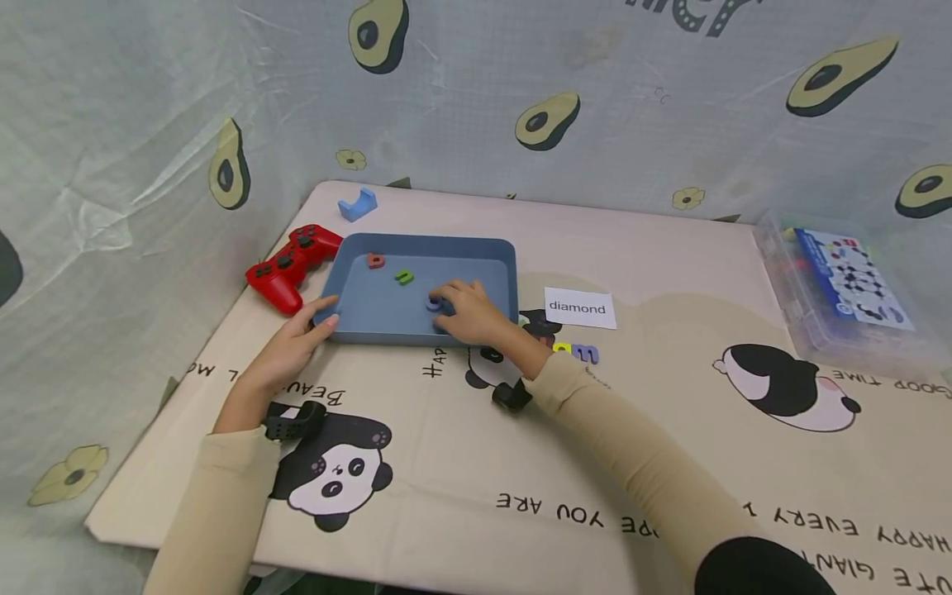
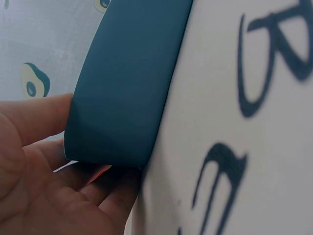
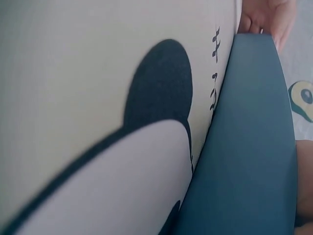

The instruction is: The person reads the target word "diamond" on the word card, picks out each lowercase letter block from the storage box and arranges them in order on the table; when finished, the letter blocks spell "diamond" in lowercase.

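In the head view my left hand (image 1: 296,343) grips the near left corner of a shallow blue-grey tray (image 1: 379,329). The left wrist view shows the thumb at its rim and the fingers (image 2: 117,203) under its corner. My right hand (image 1: 472,314) reaches over the near wall into the tray, finger and thumb bent around a small blue-purple letter (image 1: 433,305), partly hidden. Left of that hand, a red letter (image 1: 376,261) and a green letter (image 1: 404,277) lie on the tray floor. The right wrist view mostly shows the tray's outer wall (image 3: 249,122).
A red game controller (image 1: 295,266) lies against the tray's left side, with a light-blue plastic piece (image 1: 358,205) behind. To the right are a card reading "diamond" (image 1: 580,307) and a purple letter m (image 1: 585,354) beside a yellow letter (image 1: 562,348). A clear plastic box (image 1: 855,330) stands far right.
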### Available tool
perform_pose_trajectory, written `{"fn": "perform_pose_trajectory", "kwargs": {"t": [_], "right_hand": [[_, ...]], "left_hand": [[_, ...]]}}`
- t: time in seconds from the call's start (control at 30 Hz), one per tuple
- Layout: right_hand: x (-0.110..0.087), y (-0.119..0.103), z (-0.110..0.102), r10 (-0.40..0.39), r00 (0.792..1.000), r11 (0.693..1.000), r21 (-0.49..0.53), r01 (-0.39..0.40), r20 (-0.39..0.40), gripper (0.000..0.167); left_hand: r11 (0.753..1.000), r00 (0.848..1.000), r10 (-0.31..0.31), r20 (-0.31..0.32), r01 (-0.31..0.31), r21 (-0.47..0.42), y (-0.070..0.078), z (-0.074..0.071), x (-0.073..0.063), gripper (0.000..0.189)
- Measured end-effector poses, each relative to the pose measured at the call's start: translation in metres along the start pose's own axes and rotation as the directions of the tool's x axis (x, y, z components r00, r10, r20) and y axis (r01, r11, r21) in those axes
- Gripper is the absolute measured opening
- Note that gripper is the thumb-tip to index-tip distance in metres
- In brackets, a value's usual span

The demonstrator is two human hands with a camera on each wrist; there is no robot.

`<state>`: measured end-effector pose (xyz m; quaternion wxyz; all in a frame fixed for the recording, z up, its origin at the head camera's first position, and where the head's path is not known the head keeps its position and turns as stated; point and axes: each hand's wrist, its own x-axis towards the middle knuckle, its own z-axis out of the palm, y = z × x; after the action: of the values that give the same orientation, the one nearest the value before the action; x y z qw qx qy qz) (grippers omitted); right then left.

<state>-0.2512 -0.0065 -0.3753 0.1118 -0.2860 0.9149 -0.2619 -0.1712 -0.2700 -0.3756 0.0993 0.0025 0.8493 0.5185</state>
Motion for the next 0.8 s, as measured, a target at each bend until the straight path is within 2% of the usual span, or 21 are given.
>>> {"fn": "perform_pose_trajectory", "kwargs": {"t": [0.17, 0.3, 0.6, 0.8], "right_hand": [[-0.0009, 0.0001, 0.0011, 0.026, 0.999, 0.999, 0.04, -0.025, -0.022, 0.034], [-0.0018, 0.0002, 0.0016, 0.048, 0.999, 0.997, 0.06, -0.046, -0.018, 0.036], [-0.0012, 0.0002, 0.0027, 0.066, 0.998, 0.994, 0.091, -0.065, -0.001, 0.025], [-0.0014, 0.0002, 0.0014, 0.056, 0.998, 0.993, 0.106, -0.056, 0.007, 0.026]], "left_hand": [[1.0, 1.0, 0.006, 0.002, -0.006, 0.002, 0.0001, -0.0001, -0.0006, 0.058], [1.0, 1.0, 0.007, 0.002, -0.007, 0.003, 0.0013, 0.0001, -0.0019, 0.058], [1.0, 1.0, -0.002, -0.003, 0.002, 0.016, 0.0012, 0.0001, -0.0045, 0.058], [1.0, 1.0, 0.001, -0.002, -0.001, 0.009, 0.0013, 0.0002, -0.0035, 0.058]]}}
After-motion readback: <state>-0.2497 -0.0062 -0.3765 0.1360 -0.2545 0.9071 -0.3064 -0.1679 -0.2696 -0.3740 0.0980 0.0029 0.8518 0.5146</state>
